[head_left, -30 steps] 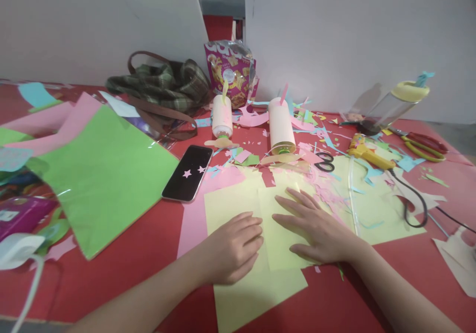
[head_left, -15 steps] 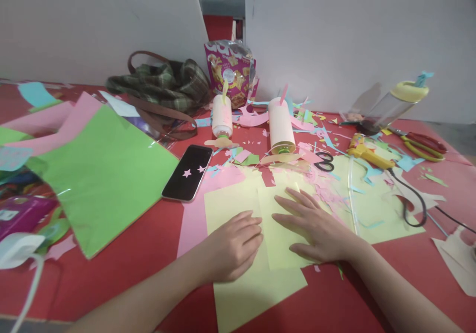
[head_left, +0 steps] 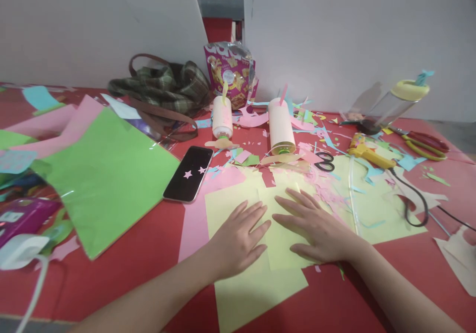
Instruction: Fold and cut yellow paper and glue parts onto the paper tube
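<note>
Pale yellow sheets of paper (head_left: 260, 298) lie overlapped on the red table before me. My left hand (head_left: 238, 241) rests on them with fingers spread, close to the left edge of the smaller upper sheet (head_left: 282, 253). Spread flat over that upper sheet is my right hand (head_left: 316, 226). Neither hand grips anything. Part of a pink sheet (head_left: 191, 233) shows under the yellow paper's left side. A black phone (head_left: 186, 186) with two pink paper stars lies beyond my left hand, and black-handled scissors (head_left: 325, 162) lie beyond my right.
Two pale paper-covered cylinders (head_left: 281, 124) stand behind the sheets among coloured scraps. At right are a yellow glue gun (head_left: 372, 155) with a cord, pliers (head_left: 426, 144) and a leaning clear tube (head_left: 394, 104). Green paper (head_left: 111, 184) covers the left; a plaid bag (head_left: 178, 82) sits behind.
My left hand has opened from loosely curled fingers to spread ones lying flatter on the yellow paper. My right hand has stayed in place.
</note>
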`<state>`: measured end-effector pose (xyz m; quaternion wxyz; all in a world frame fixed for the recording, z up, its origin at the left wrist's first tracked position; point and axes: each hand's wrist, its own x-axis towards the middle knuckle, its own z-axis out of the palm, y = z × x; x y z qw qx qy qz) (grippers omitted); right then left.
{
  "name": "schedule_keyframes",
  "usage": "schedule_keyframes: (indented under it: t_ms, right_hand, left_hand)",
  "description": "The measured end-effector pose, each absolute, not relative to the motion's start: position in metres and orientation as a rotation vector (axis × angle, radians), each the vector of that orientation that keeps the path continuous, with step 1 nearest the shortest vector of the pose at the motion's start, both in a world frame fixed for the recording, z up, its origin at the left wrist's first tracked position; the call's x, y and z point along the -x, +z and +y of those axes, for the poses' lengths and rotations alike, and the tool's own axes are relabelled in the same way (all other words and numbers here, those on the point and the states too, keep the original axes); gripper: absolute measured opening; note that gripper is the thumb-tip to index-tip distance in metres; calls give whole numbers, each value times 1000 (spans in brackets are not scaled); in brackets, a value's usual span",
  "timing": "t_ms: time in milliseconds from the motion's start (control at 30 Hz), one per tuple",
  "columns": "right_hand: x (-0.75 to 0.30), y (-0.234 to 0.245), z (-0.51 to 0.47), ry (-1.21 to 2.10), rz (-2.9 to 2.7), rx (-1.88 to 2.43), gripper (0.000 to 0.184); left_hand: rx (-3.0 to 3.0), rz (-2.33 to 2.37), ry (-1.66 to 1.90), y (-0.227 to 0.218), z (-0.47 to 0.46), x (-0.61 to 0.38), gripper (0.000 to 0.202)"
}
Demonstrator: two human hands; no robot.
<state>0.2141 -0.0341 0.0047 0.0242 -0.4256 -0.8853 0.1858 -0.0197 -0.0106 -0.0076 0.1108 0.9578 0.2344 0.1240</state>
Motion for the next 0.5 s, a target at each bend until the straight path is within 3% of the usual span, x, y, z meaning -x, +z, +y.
schedule_keyframes:
  t_ms: [500]
  right_hand:
    - [-212,8,-33,564,-2765,1324,58]
  left_hand:
    - [-2916,921,376,-7,-22,-6,45]
